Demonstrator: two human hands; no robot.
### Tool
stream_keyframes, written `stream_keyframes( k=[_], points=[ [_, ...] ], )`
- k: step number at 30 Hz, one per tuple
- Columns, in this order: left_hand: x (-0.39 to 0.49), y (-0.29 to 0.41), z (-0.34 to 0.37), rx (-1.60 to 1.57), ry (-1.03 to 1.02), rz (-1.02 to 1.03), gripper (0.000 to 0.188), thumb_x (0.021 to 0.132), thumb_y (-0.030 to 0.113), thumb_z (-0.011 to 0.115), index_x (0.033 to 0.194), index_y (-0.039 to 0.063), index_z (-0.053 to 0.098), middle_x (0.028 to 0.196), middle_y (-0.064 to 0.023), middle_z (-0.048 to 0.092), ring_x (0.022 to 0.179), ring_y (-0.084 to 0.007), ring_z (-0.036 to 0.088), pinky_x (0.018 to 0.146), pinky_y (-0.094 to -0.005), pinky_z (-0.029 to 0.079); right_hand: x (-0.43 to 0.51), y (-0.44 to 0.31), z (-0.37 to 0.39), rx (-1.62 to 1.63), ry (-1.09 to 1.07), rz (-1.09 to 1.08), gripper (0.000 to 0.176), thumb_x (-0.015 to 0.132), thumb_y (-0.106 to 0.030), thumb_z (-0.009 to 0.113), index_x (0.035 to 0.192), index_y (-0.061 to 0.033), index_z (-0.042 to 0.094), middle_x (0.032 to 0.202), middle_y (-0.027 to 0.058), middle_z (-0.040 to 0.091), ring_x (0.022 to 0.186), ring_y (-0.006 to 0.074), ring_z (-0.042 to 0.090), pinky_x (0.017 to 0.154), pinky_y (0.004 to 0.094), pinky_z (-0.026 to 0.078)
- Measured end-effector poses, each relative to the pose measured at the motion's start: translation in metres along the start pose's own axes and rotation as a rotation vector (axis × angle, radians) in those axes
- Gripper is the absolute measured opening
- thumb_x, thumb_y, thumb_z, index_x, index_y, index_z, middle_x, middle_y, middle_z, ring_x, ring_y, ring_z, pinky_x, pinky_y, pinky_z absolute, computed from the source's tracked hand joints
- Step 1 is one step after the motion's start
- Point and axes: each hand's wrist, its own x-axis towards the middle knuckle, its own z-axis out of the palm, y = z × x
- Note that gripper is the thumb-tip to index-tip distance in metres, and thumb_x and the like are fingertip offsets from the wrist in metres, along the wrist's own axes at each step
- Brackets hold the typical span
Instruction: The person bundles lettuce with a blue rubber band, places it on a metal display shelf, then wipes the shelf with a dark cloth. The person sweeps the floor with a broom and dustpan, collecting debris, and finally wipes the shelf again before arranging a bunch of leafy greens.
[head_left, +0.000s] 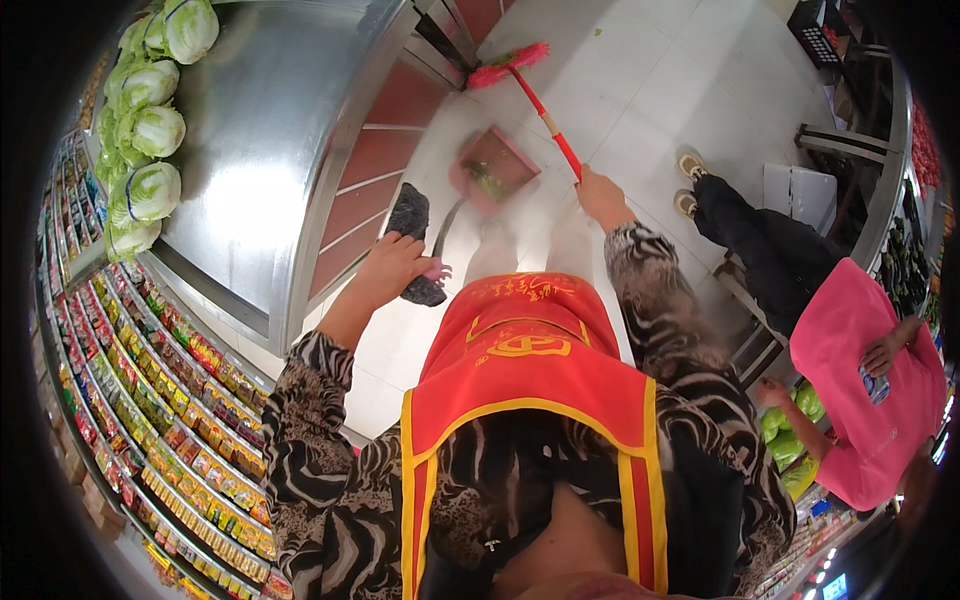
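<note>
My right hand (602, 198) is closed around the red handle of a broom (540, 105). The broom's pink bristle head (508, 66) rests on the floor by the foot of a metal-edged counter. A dark grey cloth-like bundle (409, 208) is gripped in my left hand (391, 268), with a pink piece showing beside the fingers. Between my hands, low in front of me, is a pinkish-red dustpan (501, 166) with green leafy scraps inside. Its dark handle (448, 225) rises towards my left hand; whether the fingers hold it too cannot be made out.
Napa cabbages (156, 131) line the steel counter (255, 127) on the left. Below it, packaged goods (172, 420) fill curved shelves. A person in a pink top (855, 375) stands at the right beside produce racks. A small green scrap (598, 32) lies on the tiles.
</note>
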Motion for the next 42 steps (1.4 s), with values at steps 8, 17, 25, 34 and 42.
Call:
stream_keyframes(
  k=[8,17,25,34,42],
  points=[
    [-0.049,0.028,-0.001,-0.110,0.072,-0.195,0.012,0.076,0.007,0.060,0.086,0.013,0.060,0.084,-0.0047,0.052,0.087,-0.0244,0.055,0.080,-0.0383,0.041,-0.116,0.148,0.010,-0.532,-0.014,-0.063,0.059,0.090,-0.009,0.051,0.147,-0.0067,0.036,0.068,0.0101,0.067,0.060,0.0280,0.068,0.054,0.0420,0.053],
    [-0.061,0.036,0.007,-0.140,0.095,-0.342,0.016,0.072,0.007,0.064,0.086,0.013,0.059,0.084,-0.0057,0.053,0.087,-0.0262,0.056,0.080,-0.0385,0.041,-0.165,0.185,-0.069,-0.075,0.091,0.244,0.047,0.096,-0.029,0.055,0.142,-0.0248,0.047,0.089,0.0185,0.069,0.086,0.0417,0.065,0.074,0.0522,0.051],
    [-0.056,0.046,-0.011,-0.158,0.132,-0.458,0.015,0.070,0.005,0.064,0.082,0.013,0.060,0.081,-0.0048,0.053,0.082,-0.0251,0.057,0.075,-0.0383,0.042,0.100,0.151,-0.060,-0.120,0.424,0.413,0.041,0.095,-0.022,0.050,0.133,-0.0052,0.052,0.084,0.0166,0.071,0.077,0.0352,0.070,0.062,0.0465,0.055],
    [-0.060,0.043,-0.003,-0.219,0.119,-0.511,0.023,0.064,0.004,0.068,0.084,0.012,0.060,0.083,-0.0057,0.053,0.083,-0.0275,0.056,0.075,-0.0396,0.042,0.059,0.134,-0.050,-0.366,0.164,0.186,0.047,0.095,-0.015,0.048,0.139,0.0010,0.043,0.086,0.0203,0.070,0.079,0.0378,0.071,0.066,0.0482,0.056],
    [-0.059,0.043,-0.006,-0.219,0.152,-0.484,0.022,0.066,0.005,0.067,0.086,0.012,0.061,0.083,-0.0053,0.053,0.083,-0.0268,0.057,0.074,-0.0395,0.041,0.068,0.165,-0.128,0.120,0.256,0.098,0.030,0.094,-0.022,0.053,0.117,-0.0039,0.056,0.098,0.0254,0.067,0.092,0.0433,0.064,0.077,0.0504,0.051]
  ],
)
